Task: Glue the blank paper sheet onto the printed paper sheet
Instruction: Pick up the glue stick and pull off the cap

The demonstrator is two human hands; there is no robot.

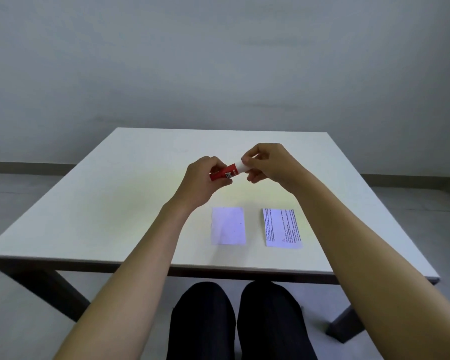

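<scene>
My left hand (202, 181) clamps red glue stick (224, 174) barrel, right hand (266, 162) pinches its smooth white cap (240, 166). Below, flat blank paper sheet (228, 226) and printed paper sheet (282, 228) apart, near table (102, 203) front edge.

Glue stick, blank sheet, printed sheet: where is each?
Glue stick (225, 174), head view, red label.
Blank sheet (228, 226), head view, centre.
Printed sheet (282, 228), head view, text block.
</scene>
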